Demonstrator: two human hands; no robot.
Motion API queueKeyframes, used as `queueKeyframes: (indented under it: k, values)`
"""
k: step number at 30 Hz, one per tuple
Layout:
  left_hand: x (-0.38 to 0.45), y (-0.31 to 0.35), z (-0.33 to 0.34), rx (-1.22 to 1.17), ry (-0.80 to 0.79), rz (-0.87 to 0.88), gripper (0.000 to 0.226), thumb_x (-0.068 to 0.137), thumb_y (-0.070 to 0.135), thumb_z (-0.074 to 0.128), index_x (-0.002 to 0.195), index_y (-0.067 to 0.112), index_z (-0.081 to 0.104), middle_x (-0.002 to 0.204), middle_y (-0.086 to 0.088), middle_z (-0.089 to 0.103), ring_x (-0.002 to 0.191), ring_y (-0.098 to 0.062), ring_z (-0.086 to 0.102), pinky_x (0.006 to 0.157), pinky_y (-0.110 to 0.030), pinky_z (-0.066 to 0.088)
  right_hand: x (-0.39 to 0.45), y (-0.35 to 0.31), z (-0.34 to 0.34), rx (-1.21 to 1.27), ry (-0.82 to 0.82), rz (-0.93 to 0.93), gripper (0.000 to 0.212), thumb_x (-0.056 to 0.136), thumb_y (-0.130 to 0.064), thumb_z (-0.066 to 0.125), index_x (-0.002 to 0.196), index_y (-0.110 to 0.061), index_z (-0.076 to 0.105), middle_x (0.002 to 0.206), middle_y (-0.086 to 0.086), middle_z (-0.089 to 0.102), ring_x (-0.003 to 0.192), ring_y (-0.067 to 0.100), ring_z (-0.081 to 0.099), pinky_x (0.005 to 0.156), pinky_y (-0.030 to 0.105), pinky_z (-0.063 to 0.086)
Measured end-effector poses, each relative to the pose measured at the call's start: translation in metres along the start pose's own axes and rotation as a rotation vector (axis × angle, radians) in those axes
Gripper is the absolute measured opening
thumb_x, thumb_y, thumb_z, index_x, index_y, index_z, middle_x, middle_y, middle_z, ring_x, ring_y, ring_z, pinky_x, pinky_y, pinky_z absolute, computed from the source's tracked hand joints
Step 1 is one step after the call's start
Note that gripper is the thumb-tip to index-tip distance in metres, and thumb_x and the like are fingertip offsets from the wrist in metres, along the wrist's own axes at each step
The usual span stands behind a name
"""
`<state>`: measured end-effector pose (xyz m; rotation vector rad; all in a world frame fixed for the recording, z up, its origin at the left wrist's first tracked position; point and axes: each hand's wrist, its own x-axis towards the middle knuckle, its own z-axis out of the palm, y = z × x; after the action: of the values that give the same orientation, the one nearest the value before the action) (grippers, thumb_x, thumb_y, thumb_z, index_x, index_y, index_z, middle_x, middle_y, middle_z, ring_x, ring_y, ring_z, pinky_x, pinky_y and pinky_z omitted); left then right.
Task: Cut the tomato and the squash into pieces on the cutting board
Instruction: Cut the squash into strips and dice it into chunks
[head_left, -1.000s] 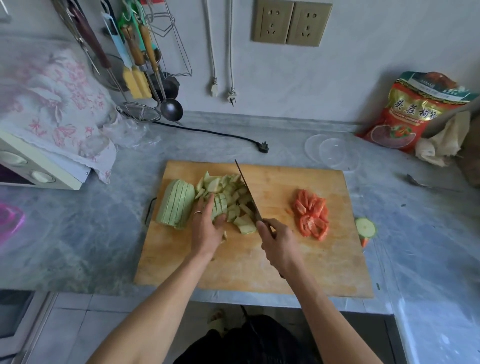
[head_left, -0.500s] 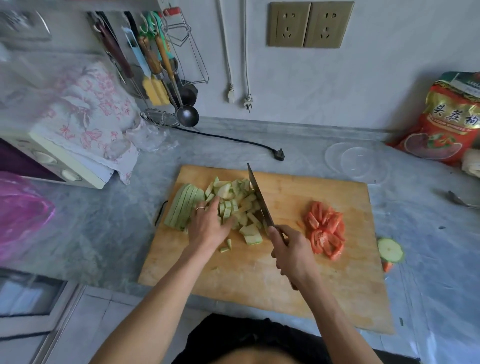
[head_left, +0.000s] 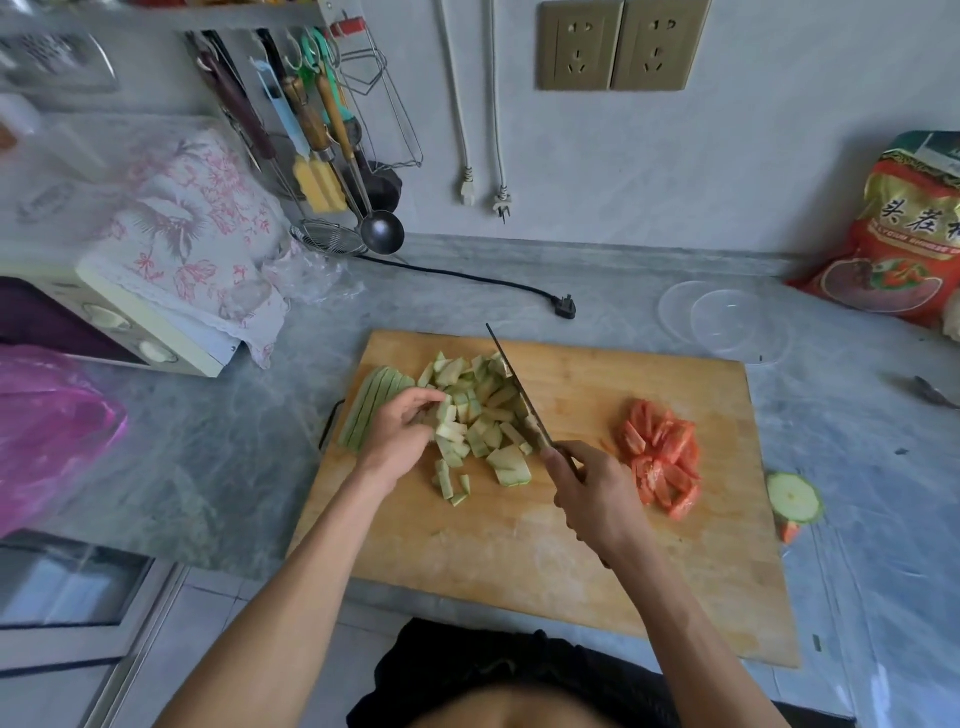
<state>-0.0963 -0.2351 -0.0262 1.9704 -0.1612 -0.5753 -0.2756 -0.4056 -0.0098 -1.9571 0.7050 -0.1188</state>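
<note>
Gripping knife (head_left: 514, 387), right hand (head_left: 597, 493) | left hand (head_left: 400, 434) pinching squash pieces (head_left: 478, 415)

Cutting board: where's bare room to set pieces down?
The cutting board is bare along the near edge, below both hands, and in the far strip between the knife and the tomato pieces. Crowded: far-left, with squash pieces and the left hand.

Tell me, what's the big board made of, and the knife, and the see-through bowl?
The cutting board looks like wood or bamboo: tan, matte, with faint grain and pale worn patches. The knife blade looks like dark metal, thin and straight-edged; the right hand hides its handle. The clear bowl is see-through, probably thin plastic, possibly glass.
</note>
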Motion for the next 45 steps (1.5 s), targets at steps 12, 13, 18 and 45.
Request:
queueKeyframes:
  k: [12,13,18,45]
  values:
    - [-0.002,0.0,0.003,0.615,0.054,0.016,0.058,0.094,0.038,0.064,0.146,0.023,0.044,0.139,-0.001,0.056,0.089,-0.01,0.059,0.074,-0.021,0.047,0.027,-0.01,-0.002,-0.071,0.029,-0.013,0.029,0.099,-0.037,0.053,0.095,-0.014,0.07,0.061,0.007,0.065,0.054,0.032,0.061,0.049,0.046,0.052]
    - [0.0,0.002,0.006,0.587,0.08,0.016,0.057,0.094,0.036,0.064,0.146,0.023,0.044,0.139,-0.002,0.055,0.088,-0.011,0.058,0.074,-0.019,0.045,0.028,-0.012,0.002,-0.082,0.015,-0.024,0.029,0.099,-0.038,0.053,0.094,-0.014,0.07,0.06,0.007,0.064,0.054,0.031,0.06,0.049,0.045,0.051]
    - [0.001,-0.002,0.009,0.355,0.099,0.182,0.038,0.092,0.005,0.063,0.126,0.021,0.065,0.129,0.002,0.063,0.098,-0.005,0.062,0.07,0.002,0.041,0.028,-0.015,0.009,-0.096,-0.027,-0.078,0.025,0.098,-0.039,0.055,0.102,-0.021,0.072,0.058,0.001,0.064,0.05,0.02,0.058,0.051,0.041,0.05]
    - [0.019,-0.014,-0.044,0.835,0.187,-0.161,0.109,0.066,0.054,0.082,0.151,0.018,0.023,0.13,-0.012,0.058,0.114,-0.032,0.059,0.081,-0.037,0.052,0.039,-0.006,0.027,-0.141,0.029,-0.087,0.023,0.098,-0.036,0.056,0.092,-0.018,0.069,0.057,-0.001,0.06,0.045,0.016,0.051,0.044,0.033,0.039]
